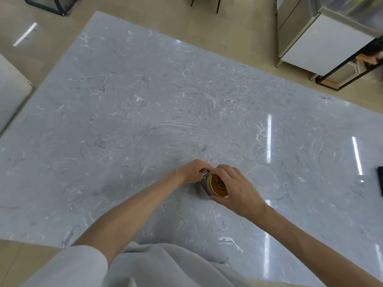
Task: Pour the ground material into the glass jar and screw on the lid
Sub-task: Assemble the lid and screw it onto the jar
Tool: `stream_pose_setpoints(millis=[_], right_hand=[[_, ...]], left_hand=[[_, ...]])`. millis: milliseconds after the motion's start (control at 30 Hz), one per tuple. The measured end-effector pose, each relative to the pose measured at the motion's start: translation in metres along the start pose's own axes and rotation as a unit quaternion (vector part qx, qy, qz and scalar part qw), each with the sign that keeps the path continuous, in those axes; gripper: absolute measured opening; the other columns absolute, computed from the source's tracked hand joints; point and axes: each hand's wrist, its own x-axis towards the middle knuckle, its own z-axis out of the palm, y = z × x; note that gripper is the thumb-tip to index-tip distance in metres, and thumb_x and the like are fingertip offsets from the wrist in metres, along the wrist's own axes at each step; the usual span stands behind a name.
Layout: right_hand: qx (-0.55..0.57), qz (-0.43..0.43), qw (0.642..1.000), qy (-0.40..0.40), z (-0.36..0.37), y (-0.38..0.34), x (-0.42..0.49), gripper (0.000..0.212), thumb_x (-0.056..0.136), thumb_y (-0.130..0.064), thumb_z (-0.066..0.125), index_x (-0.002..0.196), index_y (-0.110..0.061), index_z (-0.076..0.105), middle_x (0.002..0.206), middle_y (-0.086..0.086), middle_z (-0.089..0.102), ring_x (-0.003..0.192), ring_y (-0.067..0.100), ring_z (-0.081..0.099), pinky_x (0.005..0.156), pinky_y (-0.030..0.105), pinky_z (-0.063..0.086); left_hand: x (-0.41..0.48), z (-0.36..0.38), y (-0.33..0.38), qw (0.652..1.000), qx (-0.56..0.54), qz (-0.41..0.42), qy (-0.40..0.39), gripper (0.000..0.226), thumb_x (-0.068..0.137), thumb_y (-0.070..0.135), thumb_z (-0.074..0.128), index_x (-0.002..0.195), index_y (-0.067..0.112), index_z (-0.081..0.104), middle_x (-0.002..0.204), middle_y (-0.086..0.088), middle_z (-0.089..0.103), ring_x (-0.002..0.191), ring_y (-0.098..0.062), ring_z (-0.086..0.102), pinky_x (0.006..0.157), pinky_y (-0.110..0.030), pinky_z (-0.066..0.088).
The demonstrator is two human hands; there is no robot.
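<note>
Both hands meet low in the centre of the frame, over a grey marbled table (145, 100). The left hand (191, 171) comes in from the lower left and is curled around the far end of a small glass jar (204, 184); its fingers are bent and pressed together over the jar's top, where a bit of shiny glass or metal shows between them. Whether they pinch a lid there cannot be told.

The right hand (234, 189) comes in from the lower right. Its thumb and fingers are wrapped around the near end of the jar, the thumb along the lower edge and the fingers curved over the upper edge. Between them a round yellow-orange face (217, 185) with dark markings is visible, turned toward the viewer; it may be a lid or the jar's base, which cannot be settled from here.

The jar lies tilted, roughly on its side, held between the two hands just above or against the tabletop; contact with the surface is unclear. A faint shadow sits beneath it.

At the right edge of the frame a dark flat object (380, 181) lies on the table, well apart from the hands. A pale sleeve (83, 264) covers the left upper arm at lower left. In the upper right stands a white cabinet (323, 42).
</note>
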Motion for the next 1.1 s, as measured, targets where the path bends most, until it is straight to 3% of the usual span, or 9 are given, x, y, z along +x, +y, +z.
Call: stream_pose_setpoints(millis=[67, 167, 367, 500, 600, 767, 900, 1000, 1100], right_hand=[[-0.01, -0.012, 1.0, -0.013, 0.001, 0.0, 0.002, 0.075, 0.075, -0.044, 0.082, 0.136, -0.029, 0.042, 0.137, -0.005, 0.048, 0.122, 0.019, 0.048, 0.091, 0.032, 0.054], [-0.011, -0.031, 0.999, -0.04, -0.001, 0.001, 0.006, 0.074, 0.073, -0.039, 0.085, 0.134, -0.027, 0.044, 0.137, -0.003, 0.05, 0.121, 0.02, 0.05, 0.092, 0.031, 0.054], [-0.076, 0.042, 0.996, -0.031, 0.002, -0.011, 0.007, 0.077, 0.076, -0.061, 0.072, 0.137, -0.029, 0.037, 0.128, -0.002, 0.051, 0.109, 0.022, 0.055, 0.078, 0.033, 0.057], [-0.145, 0.132, 0.981, -0.004, 0.001, -0.022, 0.007, 0.085, 0.071, -0.09, 0.039, 0.128, -0.026, 0.041, 0.116, -0.004, 0.056, 0.097, 0.019, 0.059, 0.072, 0.033, 0.054], [-0.08, 0.116, 0.99, 0.024, 0.0, -0.017, -0.001, 0.092, 0.078, -0.09, 0.023, 0.147, -0.029, 0.027, 0.141, -0.003, 0.051, 0.123, 0.022, 0.054, 0.089, 0.041, 0.056], [-0.078, 0.111, 0.988, 0.074, -0.006, -0.009, -0.005, 0.072, 0.092, -0.072, 0.028, 0.151, -0.032, 0.018, 0.108, -0.002, 0.072, 0.085, 0.019, 0.07, 0.067, 0.035, 0.061], [0.036, 0.075, 0.996, -0.001, -0.01, -0.002, -0.002, 0.066, 0.092, -0.055, 0.056, 0.147, -0.036, 0.025, 0.14, -0.005, 0.052, 0.122, 0.022, 0.055, 0.094, 0.036, 0.052], [0.032, 0.031, 0.997, -0.063, -0.011, -0.004, 0.003, 0.066, 0.088, -0.045, 0.068, 0.144, -0.035, 0.036, 0.133, -0.004, 0.053, 0.114, 0.021, 0.055, 0.093, 0.032, 0.051], [-0.029, 0.053, 0.998, -0.032, -0.005, -0.017, 0.009, 0.061, 0.089, -0.045, 0.066, 0.142, -0.027, 0.042, 0.129, 0.001, 0.057, 0.106, 0.024, 0.058, 0.085, 0.034, 0.054]], left_hand=[[-0.002, 0.0, 0.004, 1.0, 0.002, -0.006, 0.004, 0.037, 0.087, -0.005, 0.047, 0.079, 0.029, 0.059, 0.074, 0.026, 0.054, 0.065, 0.004, 0.054, 0.062, -0.008, 0.035], [-0.001, 0.0, 0.004, 1.0, 0.015, -0.017, 0.003, 0.04, 0.092, -0.006, 0.047, 0.074, 0.03, 0.052, 0.07, 0.017, 0.051, 0.064, -0.006, 0.051, 0.061, -0.012, 0.033], [-0.002, 0.003, 0.001, 1.0, 0.006, -0.024, 0.004, 0.031, 0.092, -0.008, 0.051, 0.106, 0.009, 0.072, 0.096, -0.006, 0.071, 0.077, -0.008, 0.06, 0.071, -0.015, 0.048], [-0.002, 0.003, 0.003, 1.0, 0.001, -0.026, 0.001, 0.034, 0.089, -0.009, 0.052, 0.111, 0.006, 0.073, 0.104, -0.015, 0.073, 0.083, -0.018, 0.059, 0.071, -0.021, 0.045], [-0.002, 0.002, 0.004, 1.0, 0.008, -0.022, -0.008, 0.032, 0.095, -0.001, 0.055, 0.122, 0.009, 0.07, 0.116, -0.015, 0.072, 0.097, -0.023, 0.064, 0.083, -0.025, 0.048], [-0.006, 0.001, 0.008, 1.0, -0.022, 0.003, 0.014, 0.028, 0.096, 0.002, 0.056, 0.118, 0.007, 0.072, 0.111, -0.017, 0.074, 0.094, -0.02, 0.065, 0.083, -0.025, 0.048], [-0.006, 0.002, 0.007, 1.0, -0.008, -0.014, 0.014, 0.03, 0.094, -0.001, 0.055, 0.118, 0.007, 0.072, 0.113, -0.017, 0.073, 0.096, -0.02, 0.063, 0.084, -0.027, 0.047], [-0.007, 0.002, 0.007, 1.0, -0.015, -0.015, 0.018, 0.029, 0.09, -0.005, 0.055, 0.109, 0.005, 0.075, 0.102, -0.017, 0.074, 0.085, -0.016, 0.06, 0.075, -0.024, 0.045], [-0.011, 0.003, 0.008, 0.999, -0.014, -0.011, 0.032, 0.032, 0.087, -0.004, 0.052, 0.107, 0.005, 0.074, 0.101, -0.016, 0.075, 0.083, -0.016, 0.059, 0.075, -0.024, 0.044]])
